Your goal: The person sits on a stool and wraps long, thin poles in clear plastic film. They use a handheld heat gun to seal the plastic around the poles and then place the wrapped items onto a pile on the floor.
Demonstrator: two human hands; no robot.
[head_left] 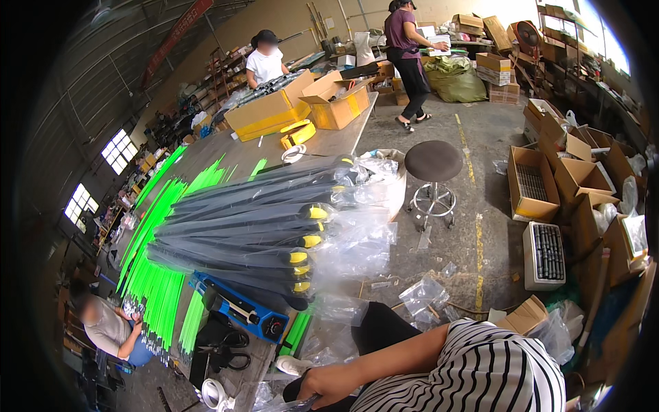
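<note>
My right hand is at the bottom edge, its bare forearm coming in from a striped sleeve at the right. Its fingers are closed, and what they hold is mostly cut off; clear plastic film shows beside them. My left hand is out of the picture. On the table ahead lies a blue impulse bag sealer, next to black-handled scissors and a white tape roll. Beyond the sealer is a pile of long dark pieces in clear plastic sleeves, with yellow patches at their near-right ends.
Bundles of bright green rods cover the table's left side. Open cardboard boxes and yellow tape are at its far end. A round stool stands right of it. More cartons line the right. Three other people work nearby.
</note>
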